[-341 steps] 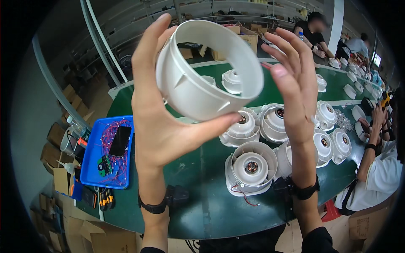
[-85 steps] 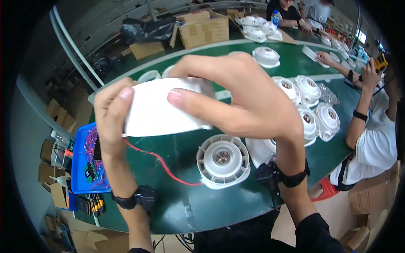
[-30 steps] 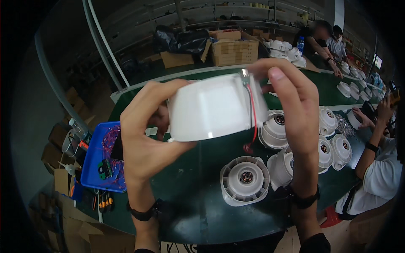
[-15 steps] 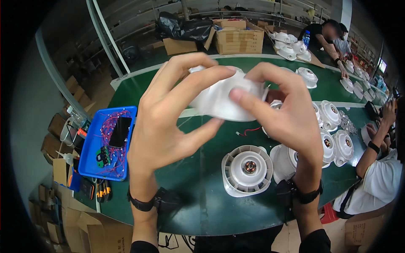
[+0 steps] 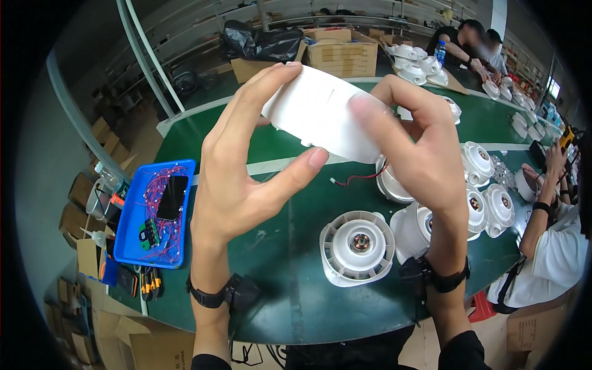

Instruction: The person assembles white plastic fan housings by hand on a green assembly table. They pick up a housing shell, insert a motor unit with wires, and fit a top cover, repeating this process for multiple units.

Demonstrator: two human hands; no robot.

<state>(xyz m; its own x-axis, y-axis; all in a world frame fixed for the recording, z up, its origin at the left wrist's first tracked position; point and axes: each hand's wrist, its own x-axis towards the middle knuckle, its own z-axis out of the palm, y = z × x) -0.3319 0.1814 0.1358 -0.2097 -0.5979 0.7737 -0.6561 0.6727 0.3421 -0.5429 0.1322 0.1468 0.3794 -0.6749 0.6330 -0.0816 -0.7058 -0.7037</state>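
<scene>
A white plastic housing part is held up in front of me above the table, tilted with a broad smooth face showing. My left hand grips its left edge, fingers at the top corner and thumb near the lower edge. My right hand holds its right end; the thumb lies blurred on the face, and the other fingers are partly hidden. Below, a round white fan housing with vanes and a copper motor coil at its centre sits on the green table. A red lead with a small white connector lies behind it.
Several similar white housings stand at the right. At the left, a blue tray holds red wires, a phone and green circuit boards, with orange-black hand tools beside it. Cardboard boxes stand behind. Co-workers work at the right and far right.
The white housing part has turned in my hands, so a flat, smooth face now shows instead of its rounded side. My left fingers have shifted to its upper corner.
</scene>
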